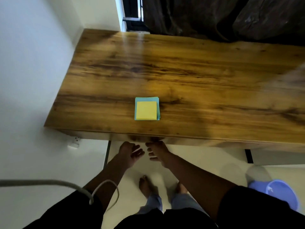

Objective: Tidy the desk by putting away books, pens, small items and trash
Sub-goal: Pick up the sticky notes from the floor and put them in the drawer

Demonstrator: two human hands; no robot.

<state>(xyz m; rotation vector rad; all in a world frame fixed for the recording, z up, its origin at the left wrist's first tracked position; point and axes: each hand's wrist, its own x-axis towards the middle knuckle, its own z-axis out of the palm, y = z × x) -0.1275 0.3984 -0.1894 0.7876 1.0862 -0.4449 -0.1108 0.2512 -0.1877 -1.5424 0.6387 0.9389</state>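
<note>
Head view: wooden desk [181,66] inspected from above.
A yellow sticky-note pad [146,110] is seen stacked on a blue pad [158,104] near the desk's front edge. Left hand [130,152] and right hand [158,152] are held just below that edge, fingers loosely spread, nothing gripped.

No readable text, not even on the sticky notes [146,109].

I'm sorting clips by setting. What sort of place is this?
Probably a room at home: a wooden desk against a white wall, dark curtains behind, a blue bucket on the floor.
</note>
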